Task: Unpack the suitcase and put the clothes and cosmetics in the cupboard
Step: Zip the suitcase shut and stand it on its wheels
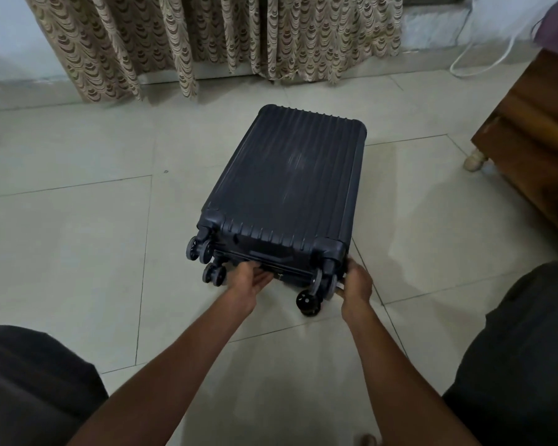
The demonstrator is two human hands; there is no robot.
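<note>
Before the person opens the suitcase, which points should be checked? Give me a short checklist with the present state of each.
1. Dark blue ribbed hard-shell suitcase lies flat on the pale tiled floor: ok.
2. Suitcase is open: not ok, both shells are together.
3. Left hand is at the seam on the wheel end: ok.
4. Right hand holds the corner beside a wheel: ok.
5. Zipper is undone: cannot tell.
6. Floor room beside the suitcase for the lid to swing: ok on the left; the brown wooden furniture stands on the right.

No readable text, labels, brands or numbers anywhere; suitcase [287,178] shell unmarked.
</note>
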